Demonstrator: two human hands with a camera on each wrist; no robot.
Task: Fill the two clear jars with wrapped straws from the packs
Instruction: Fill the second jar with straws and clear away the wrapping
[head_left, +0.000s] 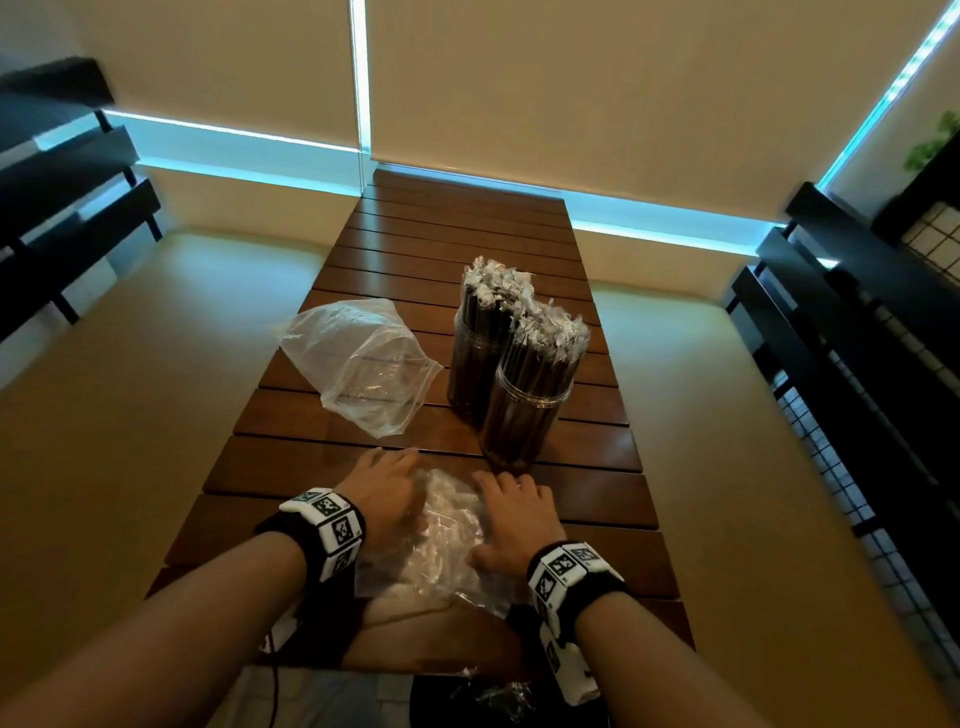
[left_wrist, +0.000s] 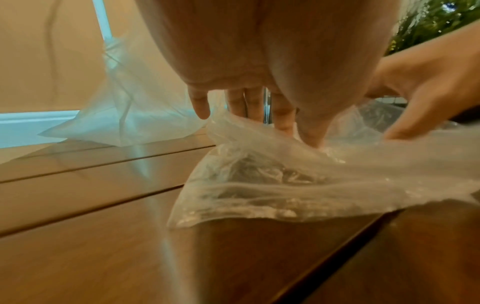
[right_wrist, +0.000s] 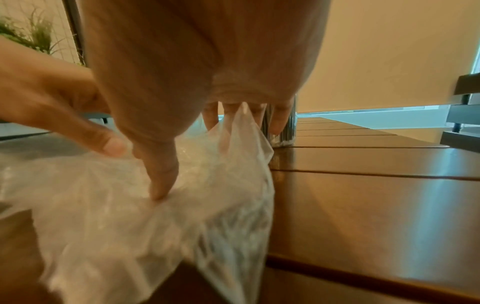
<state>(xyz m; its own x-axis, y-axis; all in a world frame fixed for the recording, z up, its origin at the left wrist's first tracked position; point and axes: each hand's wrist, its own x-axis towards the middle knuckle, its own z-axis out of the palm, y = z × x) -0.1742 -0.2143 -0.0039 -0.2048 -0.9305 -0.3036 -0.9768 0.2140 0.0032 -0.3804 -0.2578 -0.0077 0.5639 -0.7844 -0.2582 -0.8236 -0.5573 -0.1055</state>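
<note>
Two clear jars stand side by side at the middle right of the slatted wooden table (head_left: 457, 223): a near jar (head_left: 524, 410) and a far jar (head_left: 475, 358). Both are packed with upright black straws in clear wrappers (head_left: 550, 325). A crumpled clear plastic pack (head_left: 447, 540) lies near the front edge. My left hand (head_left: 387, 493) and right hand (head_left: 511, 514) lie on it with straight fingers. In the left wrist view the left hand (left_wrist: 259, 127) presses its thumb into the pack (left_wrist: 285, 195). The right hand (right_wrist: 207, 160) pushes its thumb into the pack (right_wrist: 130, 236). I cannot tell what the pack holds.
An empty clear bag (head_left: 358, 358) lies open on the table's left half, behind my left hand. Crinkled plastic on something dark (head_left: 498, 696) shows below the front edge. Black slatted frames (head_left: 831, 322) flank the table, with a plant (head_left: 930, 145) at the far right.
</note>
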